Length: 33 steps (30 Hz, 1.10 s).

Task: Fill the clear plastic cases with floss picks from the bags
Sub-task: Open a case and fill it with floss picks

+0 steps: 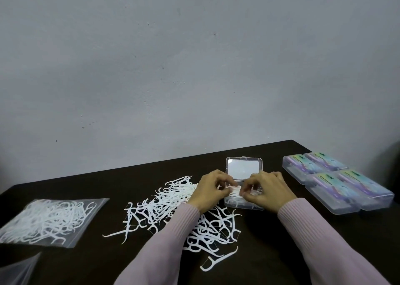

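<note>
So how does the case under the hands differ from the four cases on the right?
The open case has its lid up and no label; the four closed cases are shut, with colourful labels inside. Both hands, left and right, work picks in the open case; the closed cases sit untouched in a block. All are clear plastic.

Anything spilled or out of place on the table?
Loose floss picks lie scattered on the table left of the open case, some under the left sleeve. Likely tipped out deliberately; the closed cases sit tidily.
</note>
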Each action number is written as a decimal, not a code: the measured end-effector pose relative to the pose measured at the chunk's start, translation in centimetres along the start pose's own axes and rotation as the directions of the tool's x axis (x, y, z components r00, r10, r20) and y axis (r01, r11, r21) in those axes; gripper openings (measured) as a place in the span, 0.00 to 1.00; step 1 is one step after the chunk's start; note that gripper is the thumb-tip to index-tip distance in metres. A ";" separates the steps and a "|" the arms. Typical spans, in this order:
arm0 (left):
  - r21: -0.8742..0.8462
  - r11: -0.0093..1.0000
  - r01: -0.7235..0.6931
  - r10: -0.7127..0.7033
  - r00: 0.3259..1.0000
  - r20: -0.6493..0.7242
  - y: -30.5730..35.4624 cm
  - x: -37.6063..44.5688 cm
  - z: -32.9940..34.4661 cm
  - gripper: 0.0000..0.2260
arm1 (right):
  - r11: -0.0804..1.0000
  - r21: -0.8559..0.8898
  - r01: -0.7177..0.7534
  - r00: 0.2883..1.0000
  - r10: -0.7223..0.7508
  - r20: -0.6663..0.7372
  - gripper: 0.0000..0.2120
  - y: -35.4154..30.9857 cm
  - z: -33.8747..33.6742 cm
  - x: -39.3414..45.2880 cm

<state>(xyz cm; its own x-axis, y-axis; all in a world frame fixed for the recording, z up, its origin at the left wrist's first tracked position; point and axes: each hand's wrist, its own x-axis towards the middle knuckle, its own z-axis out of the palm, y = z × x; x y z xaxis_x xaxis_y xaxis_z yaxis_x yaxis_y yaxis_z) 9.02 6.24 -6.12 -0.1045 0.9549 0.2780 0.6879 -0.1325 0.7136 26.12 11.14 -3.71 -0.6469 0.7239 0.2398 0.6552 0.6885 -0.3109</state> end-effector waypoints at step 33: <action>0.057 0.998 0.024 -0.024 1.000 -0.007 0.2 -8.0 -7.8 0.05 | 0.959 0.103 0.263 0.953 -0.275 0.129 0.10 -5.1 0.3 -1.3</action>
<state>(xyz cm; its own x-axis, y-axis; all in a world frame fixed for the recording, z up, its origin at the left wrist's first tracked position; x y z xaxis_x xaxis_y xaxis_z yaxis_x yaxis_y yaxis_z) 4.36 -3.54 -3.20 -0.1255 0.9560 0.2653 0.7252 -0.0940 0.6821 23.52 6.66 -2.69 -0.8466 0.4951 0.1953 0.4186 0.8461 -0.3300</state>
